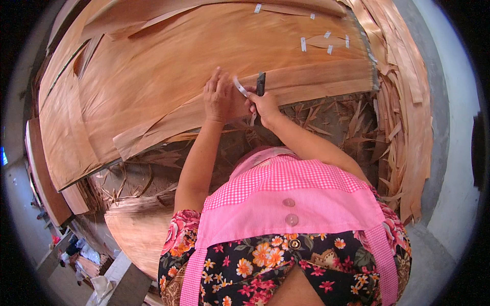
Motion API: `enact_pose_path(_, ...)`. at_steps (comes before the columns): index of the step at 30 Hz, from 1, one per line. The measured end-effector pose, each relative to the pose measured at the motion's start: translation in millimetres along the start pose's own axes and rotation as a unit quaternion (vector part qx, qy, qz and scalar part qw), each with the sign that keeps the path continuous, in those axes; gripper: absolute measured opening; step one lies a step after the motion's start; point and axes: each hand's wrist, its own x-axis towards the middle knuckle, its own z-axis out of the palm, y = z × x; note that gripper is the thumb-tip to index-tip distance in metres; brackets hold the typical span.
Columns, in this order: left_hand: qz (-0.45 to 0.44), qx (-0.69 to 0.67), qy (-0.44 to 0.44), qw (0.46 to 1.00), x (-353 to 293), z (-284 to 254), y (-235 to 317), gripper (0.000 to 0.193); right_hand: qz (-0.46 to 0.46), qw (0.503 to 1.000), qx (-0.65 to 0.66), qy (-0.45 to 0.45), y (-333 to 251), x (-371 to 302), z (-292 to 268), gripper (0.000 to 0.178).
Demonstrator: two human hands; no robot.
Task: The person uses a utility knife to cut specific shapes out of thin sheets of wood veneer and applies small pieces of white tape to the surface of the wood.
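Note:
A large sheet of orange-brown wood veneer [168, 61] lies in front of me, with a narrower veneer strip [321, 79] along its near edge. My left hand [218, 97] rests on this near part, fingers stretched out and holding nothing. To its right, my right hand [265, 108] is closed around a dark, flat-handled tool [261, 84] whose working end is hidden. A curled piece of white tape [240, 86] sticks out from the same hand's fingertips, toward my left hand. Short pieces of white tape [303, 44] are stuck on the sheet at the far right.
Ragged veneer sheets [408, 97] are piled along the right side, beside a pale wall [457, 148]. Torn veneer scraps [352, 120] litter the floor below the near edge. Another veneer stack [135, 229] lies at the lower left, and a wooden board [46, 173] stands at the far left.

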Motion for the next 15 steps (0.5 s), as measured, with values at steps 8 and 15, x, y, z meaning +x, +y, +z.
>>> enact_pose_path(8, 0.103, 0.046, -0.052, 0.992, -7.7, 0.2, -4.1, 0.035, -0.02, 0.999, -0.003, -0.033, 0.2, 0.8, -1.6, 0.018)
enact_pose_path(15, 0.15, 0.108, -0.127, 0.975, -7.8, -17.1, 10.9, 0.032, -0.011, 0.959, -0.279, -0.05, -8.3, -5.5, -9.8, 0.019)
